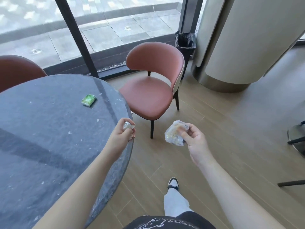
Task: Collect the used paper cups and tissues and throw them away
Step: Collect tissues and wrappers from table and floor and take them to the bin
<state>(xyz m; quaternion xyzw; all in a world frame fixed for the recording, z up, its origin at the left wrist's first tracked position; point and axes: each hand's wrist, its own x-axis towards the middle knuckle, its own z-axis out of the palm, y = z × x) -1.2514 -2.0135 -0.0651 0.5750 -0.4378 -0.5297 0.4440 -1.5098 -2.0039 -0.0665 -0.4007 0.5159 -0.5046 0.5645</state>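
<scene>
My left hand [123, 134] hovers over the right edge of the round dark table [49, 138] and grips a small crumpled white tissue [127, 125]. My right hand [193, 139] is out over the floor, right of the table, pinching a crushed white paper cup [173, 135] with yellowish print. A black-lined bin [185, 42] stands far off by the window, behind the chair.
A green tissue pack [89, 100] lies on the table. A red-brown chair [151, 86] stands between me and the bin, another chair [16, 70] is at the far left. A large pale column [247, 40] rises on the right. Dark furniture legs [295, 141] show at the right edge.
</scene>
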